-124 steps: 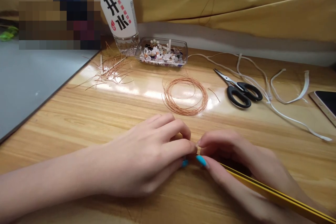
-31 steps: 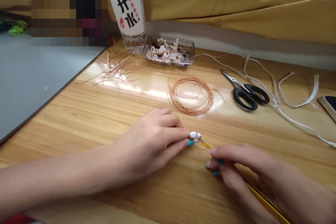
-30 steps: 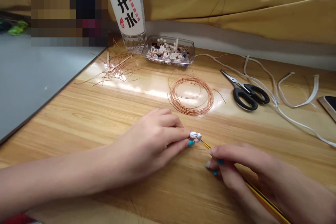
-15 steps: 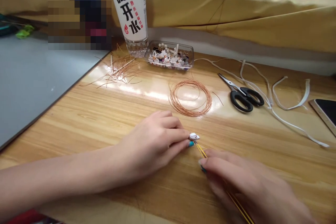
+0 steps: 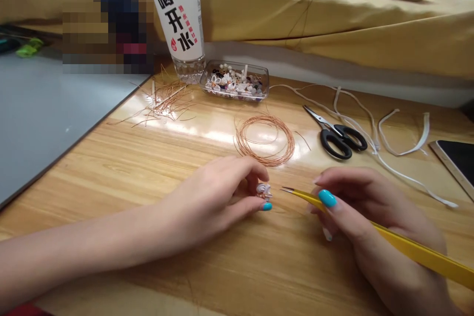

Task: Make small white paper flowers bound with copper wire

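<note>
One left hand [image 5: 222, 195]: mine, reaching in with fingers curled, thumb and fingertips gripping the small white piece.
White piece [image 5: 263, 189]: curled, with a copper-coloured bit low on it; it sits at the ends of my fingers, just above the table [image 5: 148, 182].
Right hand [image 5: 374, 252]: mine as well, closed round the tweezers, thumb along their upper side.
Tweezers [image 5: 418, 251]: yellow with dark tips, which point at the white piece and stop just beside it, not touching.
Wire coil [image 5: 276, 159]: copper-coloured, flat on the wood beyond my hands.
Scissors [image 5: 337, 131]: black-handled, lying to the right of the wire coil.
White cord [image 5: 415, 184]: long, running past the scissors on their far side.
Phone [image 5: 457, 158]: at the right edge, partly cut off from my view.
Clear tray [image 5: 233, 95]: near the back, holding beads and little white pieces.
Bottle [image 5: 181, 24]: white-labelled, upright just beside the clear tray.
Wire scraps [image 5: 166, 101]: loosely heaped in front of the bottle.
</note>
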Demonstrator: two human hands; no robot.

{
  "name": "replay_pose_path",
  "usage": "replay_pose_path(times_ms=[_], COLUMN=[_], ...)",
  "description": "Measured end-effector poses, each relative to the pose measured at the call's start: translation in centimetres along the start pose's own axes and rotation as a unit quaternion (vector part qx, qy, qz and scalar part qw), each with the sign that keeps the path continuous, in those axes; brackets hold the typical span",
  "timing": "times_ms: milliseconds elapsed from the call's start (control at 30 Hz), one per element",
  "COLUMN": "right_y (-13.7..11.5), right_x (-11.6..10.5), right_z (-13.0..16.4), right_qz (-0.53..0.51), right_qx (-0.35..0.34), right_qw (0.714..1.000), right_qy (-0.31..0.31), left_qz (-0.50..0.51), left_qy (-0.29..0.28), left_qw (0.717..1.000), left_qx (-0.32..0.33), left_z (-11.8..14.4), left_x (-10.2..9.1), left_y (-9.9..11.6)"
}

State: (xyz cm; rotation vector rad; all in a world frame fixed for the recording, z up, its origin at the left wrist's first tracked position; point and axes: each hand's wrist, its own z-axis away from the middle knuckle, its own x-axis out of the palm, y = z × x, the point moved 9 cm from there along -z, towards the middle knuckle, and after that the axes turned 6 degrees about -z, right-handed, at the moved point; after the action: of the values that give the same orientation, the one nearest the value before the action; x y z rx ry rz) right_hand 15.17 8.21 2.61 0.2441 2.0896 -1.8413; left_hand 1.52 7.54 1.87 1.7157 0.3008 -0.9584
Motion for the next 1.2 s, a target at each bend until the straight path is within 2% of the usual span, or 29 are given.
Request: replay_pose_path(times_ms=[100,167,233,333,433,567,833,967,1200], right_y=[0.6,0.9,1.2,1.4,1.5,1.2,0.7,0.6,0.6], right_x=[0.0,0.2,0.4,0.6,0.6,0.6,2.1,2.5,2.5], right_z=[-0.3,-0.5,-0.6,-0.7,-0.8,-0.6,0.1,0.4,0.3], right_qz=[-0.064,-0.104,-0.132,-0.150,-0.127,-0.061,0.004,0.016,0.022], right_qx=[0.028,0.044,0.059,0.069,0.063,0.058,0.061,0.047,0.042], right_qw=[0.998,0.994,0.989,0.986,0.990,0.996,0.991,0.991,0.991], right_qy=[-0.004,-0.008,-0.012,-0.017,-0.024,-0.041,-0.118,-0.127,-0.125], left_qz=[-0.018,-0.035,-0.052,-0.082,-0.109,-0.122,-0.185,-0.216,-0.231], left_qy=[0.033,0.042,0.023,-0.034,-0.055,-0.033,-0.019,-0.002,-0.004], left_qw=[0.999,0.998,0.996,0.989,0.985,0.983,0.951,0.942,0.936], left_qx=[0.001,0.028,0.072,0.122,0.123,0.130,0.249,0.257,0.264], left_z=[-0.1,-0.3,-0.5,-0.5,-0.5,-0.2,0.7,0.8,1.0], left_x=[-0.9,-1.5,-1.6,-0.9,-0.3,-0.6,-0.4,-0.2,-0.1], left_y=[0.0,0.3,0.8,1.3,1.1,1.6,3.6,3.7,3.9])
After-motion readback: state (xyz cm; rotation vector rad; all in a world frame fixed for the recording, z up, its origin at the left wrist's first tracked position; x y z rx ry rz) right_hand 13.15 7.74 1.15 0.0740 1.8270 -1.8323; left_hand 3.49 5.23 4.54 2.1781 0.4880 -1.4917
